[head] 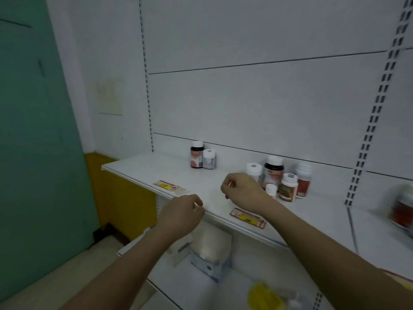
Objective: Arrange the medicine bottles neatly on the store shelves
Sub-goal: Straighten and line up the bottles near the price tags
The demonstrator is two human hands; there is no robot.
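Note:
On the white shelf [143, 168], two bottles stand at the back: a dark bottle with a white cap [197, 154] and a smaller white bottle [209, 159] beside it. Further right is a cluster of several bottles, among them a large dark one [273, 171], a white one with a brown-green label [288, 187], a red-labelled one [303, 180] and a tiny white one [271, 190]. My right hand [242, 189] hovers just left of this cluster, fingers curled, holding nothing. My left hand [181, 214] hangs at the shelf's front edge, fingers loosely curled and empty.
Price labels [166, 185] [248, 218] sit on the shelf's front edge. A blurred red-brown bottle [403, 209] stands at far right. On the lower shelf lie a white box [212, 247] and a yellow item [264, 295]. A green wall [33, 130] is left.

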